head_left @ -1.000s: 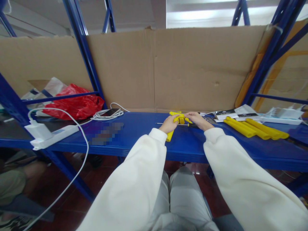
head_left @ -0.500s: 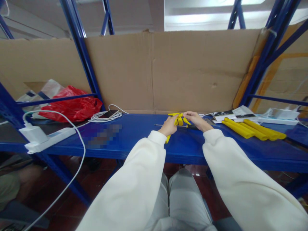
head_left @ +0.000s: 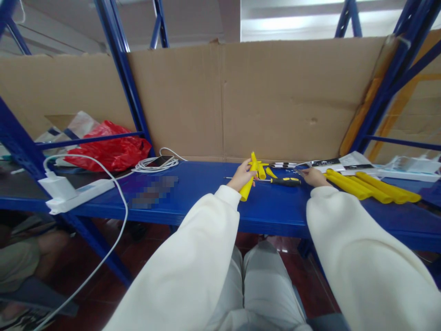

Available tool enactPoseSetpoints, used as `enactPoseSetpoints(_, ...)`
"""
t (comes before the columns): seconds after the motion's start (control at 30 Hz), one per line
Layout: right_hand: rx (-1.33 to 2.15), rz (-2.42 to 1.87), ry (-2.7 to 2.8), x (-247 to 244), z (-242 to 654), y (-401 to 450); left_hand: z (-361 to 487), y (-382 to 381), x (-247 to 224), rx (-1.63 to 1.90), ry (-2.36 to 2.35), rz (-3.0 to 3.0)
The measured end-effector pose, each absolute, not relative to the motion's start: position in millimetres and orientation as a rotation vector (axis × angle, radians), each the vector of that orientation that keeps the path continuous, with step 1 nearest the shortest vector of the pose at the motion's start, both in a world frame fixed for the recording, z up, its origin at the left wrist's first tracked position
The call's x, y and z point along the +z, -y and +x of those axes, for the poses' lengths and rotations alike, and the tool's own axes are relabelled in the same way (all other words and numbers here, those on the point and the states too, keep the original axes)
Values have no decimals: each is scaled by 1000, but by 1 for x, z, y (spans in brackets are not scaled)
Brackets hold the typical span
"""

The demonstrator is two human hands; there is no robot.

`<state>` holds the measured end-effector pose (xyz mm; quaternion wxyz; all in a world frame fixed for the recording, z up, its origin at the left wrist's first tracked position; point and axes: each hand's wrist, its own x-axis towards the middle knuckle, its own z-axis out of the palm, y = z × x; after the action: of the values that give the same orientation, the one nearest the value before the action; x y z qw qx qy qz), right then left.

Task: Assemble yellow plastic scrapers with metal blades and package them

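Note:
My left hand (head_left: 242,175) is wrapped round a yellow tubular plastic part (head_left: 245,189) with short arms branching off near its top. It is held tilted above the table. A loose curved yellow piece (head_left: 271,173) lies just right of it. Below that rests a screwdriver (head_left: 285,182) with a black and yellow handle, its shaft pointing left behind my left hand. Further right, my right hand (head_left: 315,176) is low at the table, fingertips together at a small greyish item that I cannot make out. Tiny bits lie on the table just left of those fingers.
Several yellow tubes (head_left: 374,187) lie to the right, in front of printed packets (head_left: 356,162). A white power strip (head_left: 81,195) with a charger and hanging cable is at left, near a red plastic bag (head_left: 112,146). Cardboard (head_left: 268,101) walls off the back.
My right hand has left the yellow part and moved right, down to the table near the packets. My left hand keeps the part, now turned more upright. The screwdriver handle is uncovered.

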<state>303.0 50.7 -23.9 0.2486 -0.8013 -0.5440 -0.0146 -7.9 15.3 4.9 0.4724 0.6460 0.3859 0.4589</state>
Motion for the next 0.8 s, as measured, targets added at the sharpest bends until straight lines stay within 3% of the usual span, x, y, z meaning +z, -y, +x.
enactPoseSetpoints(0.8,-219,-2239,1806,-18,292,-59,-12,-11,9,880,-841,1512)
